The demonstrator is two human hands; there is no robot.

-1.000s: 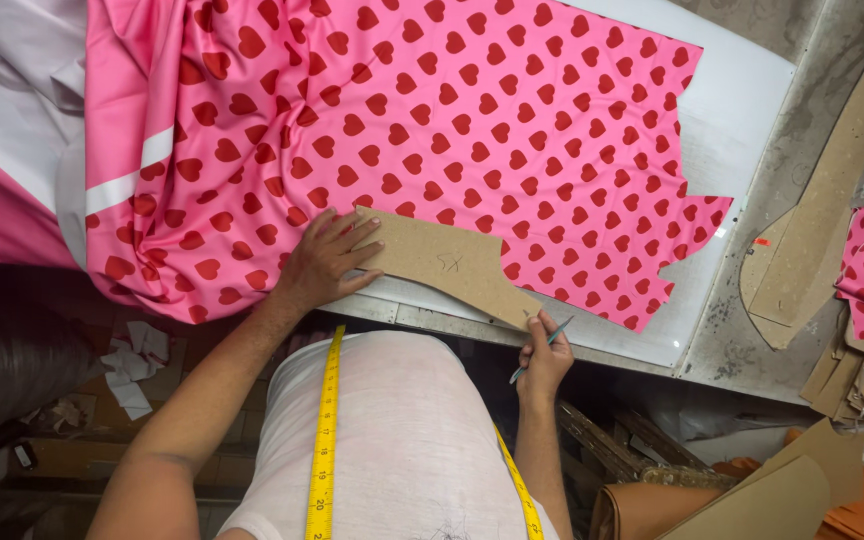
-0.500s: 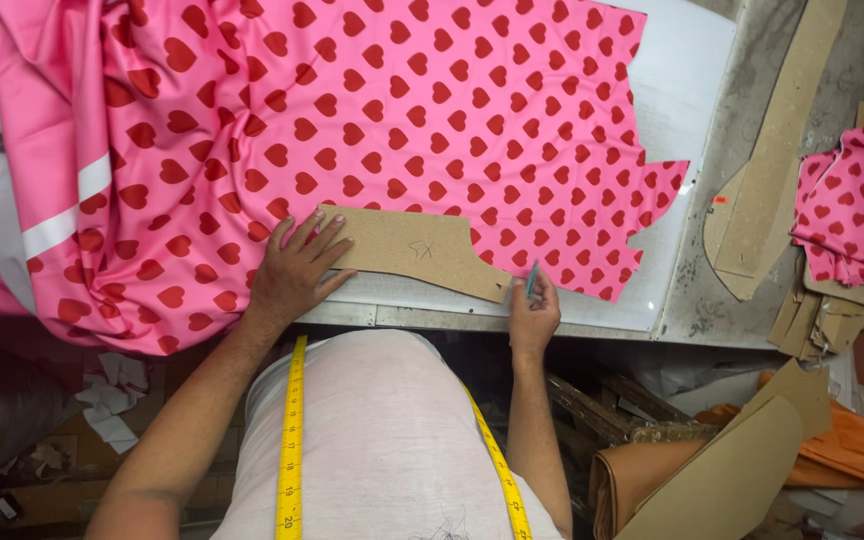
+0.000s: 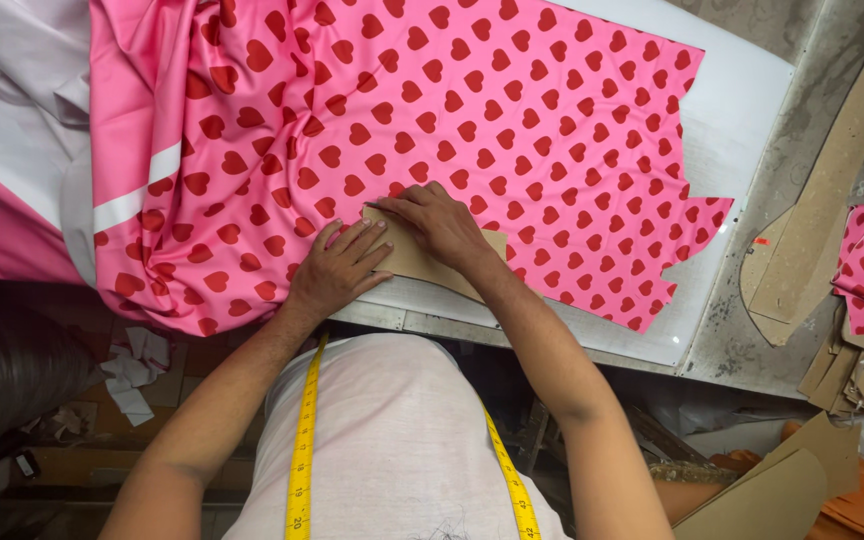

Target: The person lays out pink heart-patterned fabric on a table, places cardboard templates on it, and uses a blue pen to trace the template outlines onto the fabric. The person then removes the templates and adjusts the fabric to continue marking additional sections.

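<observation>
1. The left hand (image 3: 337,268) lies flat, fingers spread and gripping nothing, pressing down on the near-left end of a tan cardboard pattern piece (image 3: 422,262).
2. The right hand (image 3: 434,222) rests on the same card just beyond and to the right of the left one, fingers curled toward the card's far-left corner. I cannot tell whether it pinches a marker or chalk there; nothing shows between the fingers.
3. The card sits on pink heart-print fabric (image 3: 472,110), which spreads away from both hands across the white cutting table (image 3: 742,110).
4. To my eye the card is stiff and light: it keeps a crisp edge and should slide unless pinned, so flat palm pressure near its middle suits it better than a pinch at the rim.
5. The cloth looks thin, soft and somewhat slick. It bunches in folds to the left of the left hand, so it would likely creep under the card; best held by smoothing it flat, not tugging.
6. A yellow tape measure (image 3: 302,440) hangs round the person's neck, below both wrists. More cardboard shapes (image 3: 822,200) lie well off to the right of the right hand.
</observation>
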